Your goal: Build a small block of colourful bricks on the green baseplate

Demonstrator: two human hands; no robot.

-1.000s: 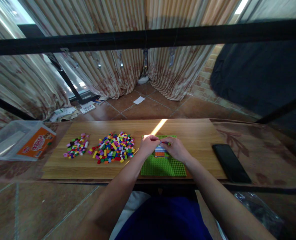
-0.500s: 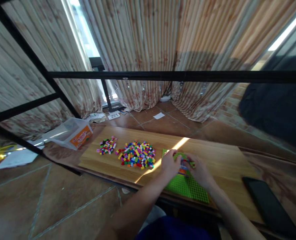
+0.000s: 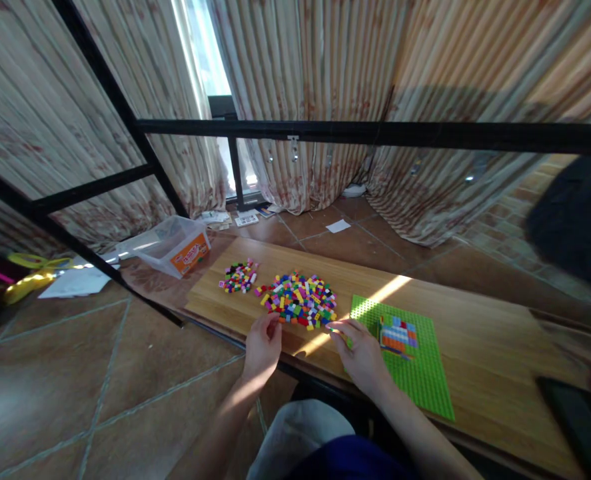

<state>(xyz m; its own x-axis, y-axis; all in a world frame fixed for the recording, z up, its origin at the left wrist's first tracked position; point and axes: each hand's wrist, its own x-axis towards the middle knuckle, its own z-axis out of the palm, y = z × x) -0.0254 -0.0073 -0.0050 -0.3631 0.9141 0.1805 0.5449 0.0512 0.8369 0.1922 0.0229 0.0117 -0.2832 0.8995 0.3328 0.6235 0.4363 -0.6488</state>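
Observation:
Over the near edge of the large pile of toy building bricks [image 3: 302,298] is my left hand [image 3: 264,341], its fingers curled together; whatever they may hold is hidden. My right hand [image 3: 362,350] reaches to the pile's right edge, thumb and forefinger pinched on a small brick [image 3: 330,327] whose shape is hard to make out. Beyond the right wrist lies a green studded baseplate [image 3: 425,380]. On it stands a low block of joined bricks [image 3: 399,335] in blue, white, orange and purple, touched by neither hand.
A smaller brick pile [image 3: 240,277] sits left on the wooden board [image 3: 485,347]. At the far left end is a clear plastic box [image 3: 175,247] with an orange label. A dark phone-like slab [image 3: 575,420] lies at right. A black metal rail [image 3: 350,131] crosses behind the table.
Both hands have left the brick block on the baseplate and moved left to the large pile. The block is now uncovered. The camera view has shifted, so everything sits farther right.

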